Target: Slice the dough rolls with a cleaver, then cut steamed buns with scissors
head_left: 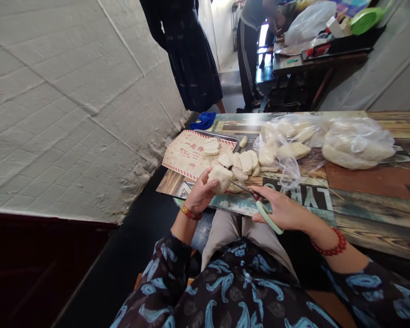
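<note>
My left hand (202,190) is closed round a pale, rounded piece of bread (220,179), held up at the near edge of the table. In my right hand (280,207) are scissors (268,217) with light green handles, their blades pointing left and touching the bread's right side. Just behind the bread lies a heap of cut bread pieces (244,161) on the tabletop. More pale slices (211,146) rest on a printed paper sheet (182,157) that covers a dark metal tray (225,135).
Clear plastic bags of bread (287,141) and another bagged loaf (357,142) stand on the patterned table (372,182). A blue cloth (203,120) lies at the far left corner. A white wall (71,100) rises on the left. Two people stand beyond, near a cluttered table (294,66).
</note>
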